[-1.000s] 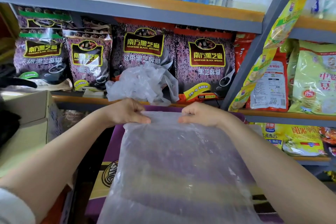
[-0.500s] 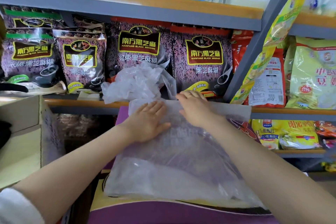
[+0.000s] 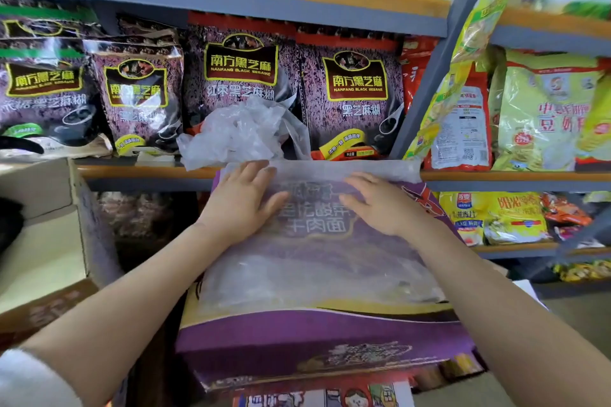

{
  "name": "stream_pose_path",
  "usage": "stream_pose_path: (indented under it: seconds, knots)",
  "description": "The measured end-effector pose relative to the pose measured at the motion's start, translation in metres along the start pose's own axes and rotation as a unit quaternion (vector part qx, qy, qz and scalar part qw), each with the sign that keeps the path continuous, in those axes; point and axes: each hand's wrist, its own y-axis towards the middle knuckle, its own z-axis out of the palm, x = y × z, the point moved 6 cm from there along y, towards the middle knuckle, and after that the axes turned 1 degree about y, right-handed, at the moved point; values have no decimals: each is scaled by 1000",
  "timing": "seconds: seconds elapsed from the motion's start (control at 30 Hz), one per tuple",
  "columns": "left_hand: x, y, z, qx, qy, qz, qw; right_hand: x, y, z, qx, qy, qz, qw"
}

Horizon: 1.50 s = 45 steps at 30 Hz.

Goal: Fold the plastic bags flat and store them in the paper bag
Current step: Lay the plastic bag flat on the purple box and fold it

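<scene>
A clear plastic bag lies spread flat on top of a purple cardboard box. My left hand rests palm down on the bag's upper left part, fingers spread. My right hand presses flat on its upper right part. Neither hand grips anything. A crumpled heap of more clear plastic bags sits on the shelf just behind the box, beyond my left hand. No paper bag is visible.
Grey metal shelves hold purple black-sesame packets behind and yellow-green food packs to the right. An open cardboard box stands at the left. A slanted shelf post rises right of the bag.
Both hands let go of the bag's top edge and laid it down on the box. They now press flat and have spread apart. The camera has tilted down, showing the box front.
</scene>
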Motion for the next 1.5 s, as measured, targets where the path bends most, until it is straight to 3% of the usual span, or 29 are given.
stream_pose_path:
  seconds: [0.1,0.17,0.27,0.4,0.57,0.7,0.83,1.03,1.23,1.33,1.5]
  knots:
    - [-23,-37,-22,-5,-107,11,994,61,-49,-12,11,62,-167,984]
    - [-36,-67,-30,0,-119,34,992,84,-81,-8,25,-21,-248,968]
    - [-40,-101,-28,4,-82,53,995,86,-96,4,10,-143,-282,949]
    - [-34,-120,-18,-16,-71,32,997,79,-96,9,-31,-151,-277,948]
    - [-32,-120,-25,-88,-95,-9,992,69,-86,10,-56,-129,-202,969]
    - [-36,-117,-30,-87,-131,-10,987,65,-77,4,-27,-98,-178,979]
    - [-22,-121,-32,-55,-110,-6,992,51,-78,7,15,-148,-184,972]
    - [-40,-106,-34,-29,2,-78,997,12,-88,-3,-81,-108,-100,986]
    - [-120,-65,14,56,-72,13,996,19,-90,9,-84,-144,-99,981]
    - [-115,-69,20,23,-71,-10,997,-4,-103,3,-84,-130,-78,985]
    - [-109,-84,25,26,-105,0,994,-46,-138,-25,-216,-77,-141,963]
